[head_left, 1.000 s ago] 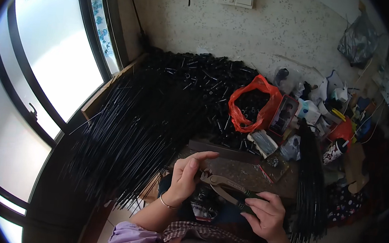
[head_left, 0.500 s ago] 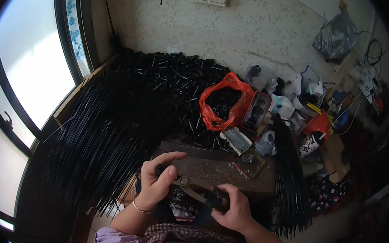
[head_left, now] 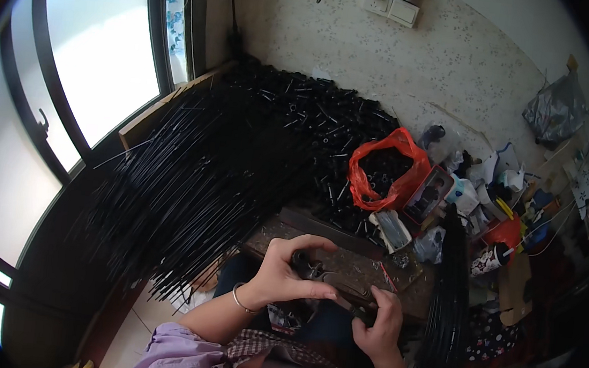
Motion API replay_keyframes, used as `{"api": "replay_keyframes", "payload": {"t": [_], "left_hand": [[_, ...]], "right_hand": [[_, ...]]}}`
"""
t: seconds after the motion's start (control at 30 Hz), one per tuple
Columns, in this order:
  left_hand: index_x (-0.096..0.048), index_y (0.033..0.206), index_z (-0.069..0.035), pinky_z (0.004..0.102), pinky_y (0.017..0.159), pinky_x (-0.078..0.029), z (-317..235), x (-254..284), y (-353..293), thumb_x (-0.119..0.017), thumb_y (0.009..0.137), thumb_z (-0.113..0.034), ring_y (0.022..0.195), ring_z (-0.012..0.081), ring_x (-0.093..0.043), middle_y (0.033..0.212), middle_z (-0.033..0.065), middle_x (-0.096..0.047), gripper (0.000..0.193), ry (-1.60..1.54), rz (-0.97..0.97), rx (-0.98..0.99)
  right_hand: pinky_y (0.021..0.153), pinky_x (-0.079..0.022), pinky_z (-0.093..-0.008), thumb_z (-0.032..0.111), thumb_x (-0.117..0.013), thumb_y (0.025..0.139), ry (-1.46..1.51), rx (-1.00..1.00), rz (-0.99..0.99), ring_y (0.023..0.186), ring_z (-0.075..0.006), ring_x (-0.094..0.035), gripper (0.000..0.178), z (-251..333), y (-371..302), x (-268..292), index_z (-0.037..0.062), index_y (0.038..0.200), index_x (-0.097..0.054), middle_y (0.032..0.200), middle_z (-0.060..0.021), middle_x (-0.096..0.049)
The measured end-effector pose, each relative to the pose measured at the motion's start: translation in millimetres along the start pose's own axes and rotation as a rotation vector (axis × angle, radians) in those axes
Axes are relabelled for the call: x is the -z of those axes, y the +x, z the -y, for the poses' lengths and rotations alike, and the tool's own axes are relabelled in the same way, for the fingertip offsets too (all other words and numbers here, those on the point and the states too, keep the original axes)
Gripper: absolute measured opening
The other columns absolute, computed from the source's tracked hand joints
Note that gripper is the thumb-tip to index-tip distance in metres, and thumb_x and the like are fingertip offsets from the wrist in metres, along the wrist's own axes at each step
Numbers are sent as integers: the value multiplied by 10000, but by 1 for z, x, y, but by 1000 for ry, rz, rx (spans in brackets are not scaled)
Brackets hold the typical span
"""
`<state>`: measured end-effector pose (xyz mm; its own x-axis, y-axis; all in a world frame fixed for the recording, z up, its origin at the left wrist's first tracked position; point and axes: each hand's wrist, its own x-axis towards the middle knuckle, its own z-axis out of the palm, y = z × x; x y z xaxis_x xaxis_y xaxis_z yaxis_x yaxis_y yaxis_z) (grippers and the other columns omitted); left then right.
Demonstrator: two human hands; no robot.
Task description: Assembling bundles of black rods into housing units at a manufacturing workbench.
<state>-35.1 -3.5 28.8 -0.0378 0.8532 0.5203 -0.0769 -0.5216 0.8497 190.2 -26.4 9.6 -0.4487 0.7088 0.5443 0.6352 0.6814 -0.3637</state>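
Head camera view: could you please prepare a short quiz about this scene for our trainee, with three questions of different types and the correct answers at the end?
1. Multiple choice: What is the right hand holding?
A) a hammer
B) pliers
C) a paintbrush

2. True or false: A bracelet circles the left wrist.

3. Fill in the colour: The open plastic bag beside the phone is ____.

Key: 1. B; 2. True; 3. red.
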Motion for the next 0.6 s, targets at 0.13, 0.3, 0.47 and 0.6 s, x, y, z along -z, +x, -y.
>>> {"api": "replay_keyframes", "payload": {"t": [0.13,0.3,0.47,0.6], "left_hand": [[-637,953,6,192,461,-268,7,8,2,-846,505,-440,500,16,-405,557,-44,-471,666,-59,80,-81],[-626,948,1,190,445,-260,11,0,4,-845,517,-423,484,19,-400,520,-48,-445,643,-6,165,-85],[-622,913,7,197,452,-247,9,7,5,-859,517,-356,488,29,-369,525,-55,-426,587,-47,194,-49],[-616,914,-7,195,509,-347,9,6,5,-845,559,-303,569,45,-448,627,-13,-517,516,-198,199,-1]], "right_hand": [[564,-473,-300,51,-615,765,449,-197,285,632,-199,-607,259,19,-3,13,-39,999,-552,734,-144,-599],[591,-481,-301,88,-635,761,708,-434,625,655,-214,-605,323,10,-8,-10,-38,1032,-512,766,-128,-600],[631,-483,-347,51,-642,696,137,-50,10,763,-298,-596,432,3,-1,-13,-23,1078,-454,874,-171,-569],[632,-470,-331,58,-620,748,116,-90,97,713,-264,-580,354,7,-9,-10,-13,1055,-460,843,-160,-565]]}}
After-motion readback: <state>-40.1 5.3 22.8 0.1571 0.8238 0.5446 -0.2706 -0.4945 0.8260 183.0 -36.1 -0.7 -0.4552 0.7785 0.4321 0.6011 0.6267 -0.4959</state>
